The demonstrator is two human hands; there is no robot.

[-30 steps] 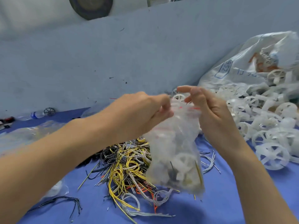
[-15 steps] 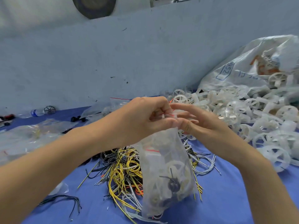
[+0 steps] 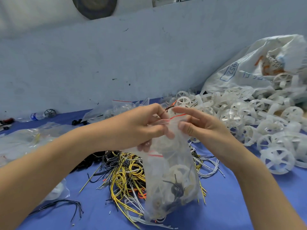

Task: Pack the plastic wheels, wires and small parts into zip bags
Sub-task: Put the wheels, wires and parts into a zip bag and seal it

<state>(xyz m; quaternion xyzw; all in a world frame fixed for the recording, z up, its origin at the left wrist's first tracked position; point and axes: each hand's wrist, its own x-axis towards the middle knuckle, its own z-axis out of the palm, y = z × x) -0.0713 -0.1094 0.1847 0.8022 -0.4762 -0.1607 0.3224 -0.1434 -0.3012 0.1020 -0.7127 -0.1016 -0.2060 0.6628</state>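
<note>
A clear zip bag (image 3: 171, 180) with a red seal line hangs in front of me, filled with white plastic wheels, black wires and small parts. My left hand (image 3: 137, 128) pinches the bag's top edge on the left, its fingers curled round the plastic. My right hand (image 3: 197, 127) pinches the same top edge on the right with thumb and forefinger, the other fingers spread. Below the bag lies a tangle of yellow, white and black wires (image 3: 126, 173). A heap of white plastic wheels (image 3: 249, 120) spreads at the right.
All of this lies on a blue cloth (image 3: 232, 205). A large white sack (image 3: 259, 63) spills the wheels at the right back. More clear bags (image 3: 25, 141) lie at the left, and a small bottle (image 3: 37, 115) by the grey wall. Loose black wires (image 3: 66, 205) lie near left.
My right hand has slid from beside the left hand out to the right along the bag's top edge. The bag hangs in about the same place.
</note>
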